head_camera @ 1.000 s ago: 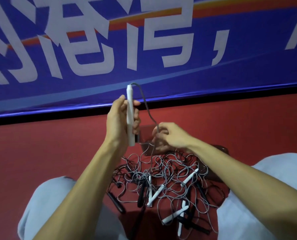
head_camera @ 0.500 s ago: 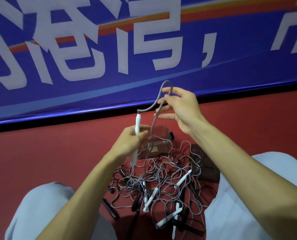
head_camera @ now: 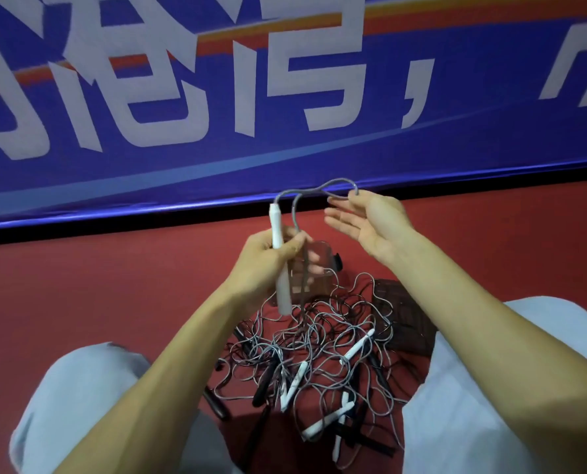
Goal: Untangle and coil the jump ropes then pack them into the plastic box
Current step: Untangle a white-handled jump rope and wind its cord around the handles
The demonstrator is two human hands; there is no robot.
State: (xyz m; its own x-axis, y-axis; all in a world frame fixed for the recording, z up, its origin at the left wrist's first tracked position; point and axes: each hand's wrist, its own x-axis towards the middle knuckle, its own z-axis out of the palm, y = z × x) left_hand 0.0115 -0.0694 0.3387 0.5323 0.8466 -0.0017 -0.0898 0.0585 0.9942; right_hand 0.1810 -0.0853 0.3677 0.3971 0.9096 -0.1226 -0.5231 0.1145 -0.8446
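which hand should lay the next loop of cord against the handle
Right. The right hand is open with the grey cord looped at its fingers; the left hand is busy gripping the white handle.

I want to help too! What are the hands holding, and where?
The left hand grips a white handle around its middle. Its grey rope loops over the open right hand.
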